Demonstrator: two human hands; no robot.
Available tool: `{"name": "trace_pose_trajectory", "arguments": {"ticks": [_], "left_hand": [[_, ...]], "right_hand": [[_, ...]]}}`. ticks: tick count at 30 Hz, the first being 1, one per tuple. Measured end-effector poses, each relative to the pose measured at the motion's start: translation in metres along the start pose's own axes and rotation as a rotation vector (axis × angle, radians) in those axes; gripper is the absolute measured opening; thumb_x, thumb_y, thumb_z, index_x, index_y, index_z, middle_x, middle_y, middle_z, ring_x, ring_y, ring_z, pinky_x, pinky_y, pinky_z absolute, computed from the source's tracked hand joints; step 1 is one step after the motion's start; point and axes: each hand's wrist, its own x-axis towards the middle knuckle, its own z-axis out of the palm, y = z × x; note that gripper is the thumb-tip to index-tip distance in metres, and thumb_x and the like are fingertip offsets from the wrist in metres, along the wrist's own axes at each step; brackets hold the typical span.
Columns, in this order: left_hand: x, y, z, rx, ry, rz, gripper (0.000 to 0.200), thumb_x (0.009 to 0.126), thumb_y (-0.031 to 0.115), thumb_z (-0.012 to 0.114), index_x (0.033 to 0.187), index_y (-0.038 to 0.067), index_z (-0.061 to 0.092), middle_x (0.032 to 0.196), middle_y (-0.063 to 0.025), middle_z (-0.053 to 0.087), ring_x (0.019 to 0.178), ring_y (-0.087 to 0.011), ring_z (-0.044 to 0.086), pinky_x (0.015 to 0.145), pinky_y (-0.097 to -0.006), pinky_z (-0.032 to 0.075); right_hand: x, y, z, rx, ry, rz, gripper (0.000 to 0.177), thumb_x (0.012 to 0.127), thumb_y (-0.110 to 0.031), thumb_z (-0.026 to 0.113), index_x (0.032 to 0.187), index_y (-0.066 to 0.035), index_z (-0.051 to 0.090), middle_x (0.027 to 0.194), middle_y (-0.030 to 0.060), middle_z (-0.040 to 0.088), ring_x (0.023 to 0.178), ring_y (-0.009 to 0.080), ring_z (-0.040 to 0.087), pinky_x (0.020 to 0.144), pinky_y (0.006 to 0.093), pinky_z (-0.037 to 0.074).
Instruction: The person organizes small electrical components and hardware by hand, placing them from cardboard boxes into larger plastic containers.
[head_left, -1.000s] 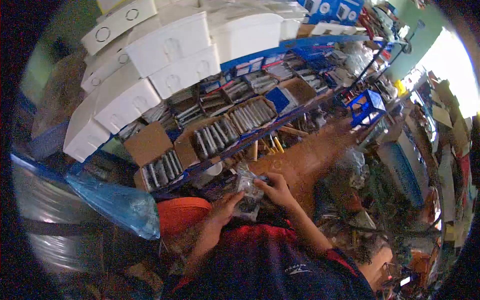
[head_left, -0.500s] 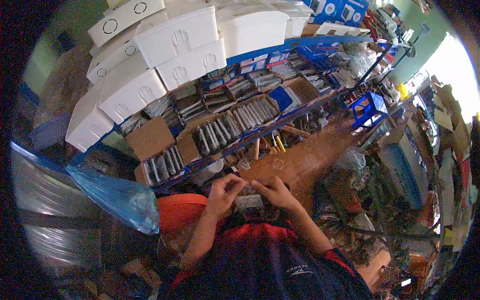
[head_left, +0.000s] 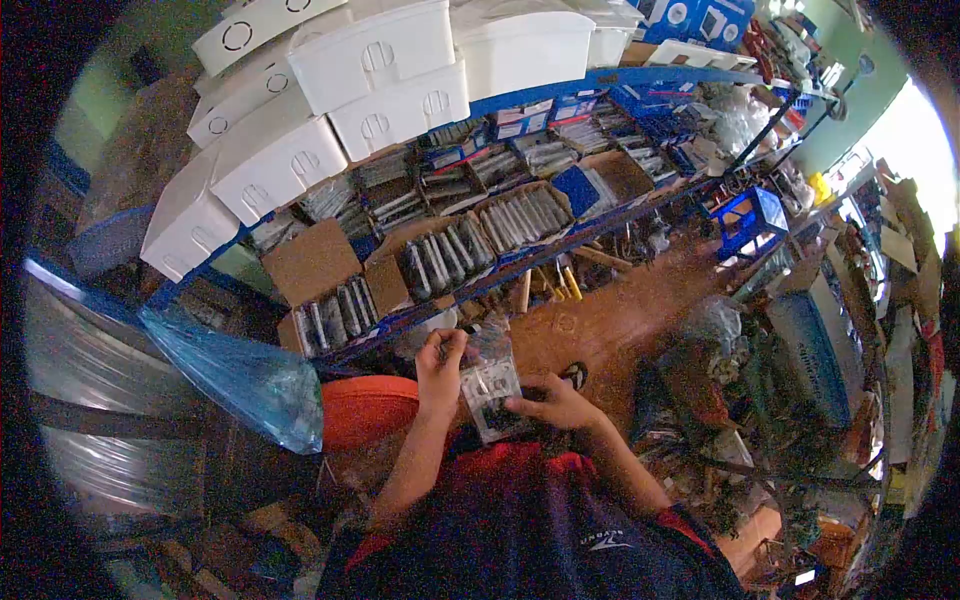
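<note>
A clear plastic packet (head_left: 490, 388) with white and dark parts inside hangs upright in front of my chest. My left hand (head_left: 438, 362) is closed at its upper left edge, with the fingertips pinched together. At the packet's lower right side, my right hand (head_left: 558, 402) grips the edge, thumb side against the plastic. The fingers behind the packet are hidden. What exactly lies inside the plastic is too blurred to name.
Ahead, a blue shelf (head_left: 520, 262) carries open cardboard boxes (head_left: 440, 262) of wrapped items. White plastic boxes (head_left: 375, 65) are stacked above. A red-orange tub (head_left: 368, 405) and a blue plastic bag (head_left: 235, 380) are at left. A blue stool (head_left: 748, 222) stands on the brown floor.
My hands were close together at the packet's top. Now they are apart, the left at its upper edge and the right lower down. The packet is raised and shows its face more fully.
</note>
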Motion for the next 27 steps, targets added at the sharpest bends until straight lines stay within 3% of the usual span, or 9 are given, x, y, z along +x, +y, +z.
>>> {"name": "trace_pose_trajectory", "arguments": {"ticks": [4, 7, 8, 11, 16, 19, 22, 25, 27], "left_hand": [[-0.018, 0.019, 0.011, -0.724, -0.242, -0.399, 0.036, 0.088, 0.028, 0.056, 0.113, 0.002, 0.052, 0.104, -0.0105, 0.061, 0.094, -0.0237, 0.060, 0.081, -0.0347, 0.048], [-0.016, -0.015, 0.003, -0.665, -0.588, -0.516, 0.052, 0.089, 0.035, 0.051, 0.127, 0.001, 0.042, 0.120, -0.0146, 0.054, 0.107, -0.0277, 0.055, 0.091, -0.0408, 0.045], [-0.012, -0.037, -0.006, -0.444, -0.548, -0.477, 0.054, 0.090, 0.037, 0.048, 0.129, 0.000, 0.040, 0.123, -0.0164, 0.052, 0.112, -0.0284, 0.052, 0.095, -0.0423, 0.042], [-0.017, 0.003, 0.011, -0.473, -0.607, -0.549, 0.052, 0.091, 0.033, 0.047, 0.130, 0.000, 0.039, 0.125, -0.0178, 0.050, 0.115, -0.0299, 0.050, 0.097, -0.0428, 0.040], [-0.006, -0.020, 0.009, -0.622, -0.569, -0.588, 0.049, 0.092, 0.031, 0.041, 0.130, 0.001, 0.038, 0.129, -0.0193, 0.047, 0.119, -0.0345, 0.046, 0.098, -0.0476, 0.038], [-0.008, -0.022, 0.012, -0.655, -0.524, -0.587, 0.049, 0.093, 0.033, 0.036, 0.131, 0.002, 0.037, 0.131, -0.0196, 0.045, 0.120, -0.0361, 0.044, 0.099, -0.0498, 0.037], [-0.001, -0.019, 0.010, -0.686, -0.453, -0.562, 0.049, 0.095, 0.034, 0.030, 0.132, 0.002, 0.035, 0.131, -0.0190, 0.045, 0.119, -0.0368, 0.044, 0.098, -0.0498, 0.038], [0.011, -0.021, -0.004, -0.622, -0.453, -0.483, 0.056, 0.096, 0.043, 0.023, 0.132, 0.003, 0.034, 0.130, -0.0183, 0.046, 0.118, -0.0363, 0.045, 0.097, -0.0483, 0.039], [0.013, -0.021, -0.011, -0.565, -0.449, -0.491, 0.060, 0.094, 0.049, 0.023, 0.132, 0.003, 0.035, 0.129, -0.0182, 0.047, 0.118, -0.0361, 0.045, 0.097, -0.0475, 0.040]], "right_hand": [[0.000, 0.006, -0.001, 0.063, 0.041, 0.062, 0.033, 0.084, -0.027, 0.065, 0.104, -0.001, 0.063, 0.091, 0.0082, 0.067, 0.091, 0.0176, 0.058, 0.085, 0.0311, 0.044], [-0.002, 0.009, -0.001, 0.010, 0.135, -0.104, 0.033, 0.085, -0.029, 0.062, 0.104, -0.002, 0.063, 0.096, 0.0082, 0.066, 0.087, 0.0183, 0.060, 0.082, 0.0321, 0.046], [-0.004, 0.005, -0.002, -0.024, 0.104, -0.084, 0.033, 0.085, -0.029, 0.062, 0.104, -0.002, 0.064, 0.096, 0.0085, 0.067, 0.088, 0.0186, 0.061, 0.083, 0.0323, 0.046], [-0.005, 0.000, -0.005, -0.073, 0.013, -0.053, 0.031, 0.085, -0.027, 0.062, 0.103, -0.002, 0.064, 0.097, 0.0092, 0.066, 0.089, 0.0193, 0.061, 0.083, 0.0330, 0.046], [-0.008, -0.010, -0.016, -0.113, -0.023, -0.088, 0.030, 0.083, -0.026, 0.065, 0.099, -0.001, 0.065, 0.103, 0.0088, 0.063, 0.096, 0.0181, 0.057, 0.086, 0.0299, 0.042], [-0.003, 0.018, -0.019, -0.072, -0.055, -0.101, 0.031, 0.083, -0.026, 0.065, 0.099, 0.000, 0.064, 0.102, 0.0078, 0.064, 0.090, 0.0177, 0.058, 0.082, 0.0301, 0.044], [-0.005, 0.036, -0.025, 0.010, 0.132, -0.047, 0.034, 0.082, -0.029, 0.065, 0.103, -0.002, 0.063, 0.095, 0.0083, 0.065, 0.087, 0.0190, 0.060, 0.081, 0.0323, 0.047], [-0.005, 0.050, -0.036, 0.316, 0.674, 0.141, 0.032, 0.085, -0.026, 0.060, 0.106, -0.002, 0.060, 0.092, 0.0076, 0.064, 0.085, 0.0189, 0.060, 0.081, 0.0316, 0.047], [0.000, 0.039, -0.029, 0.518, 0.642, -0.029, 0.034, 0.085, -0.026, 0.058, 0.110, -0.003, 0.057, 0.097, 0.0087, 0.062, 0.090, 0.0216, 0.058, 0.083, 0.0349, 0.046]]}}
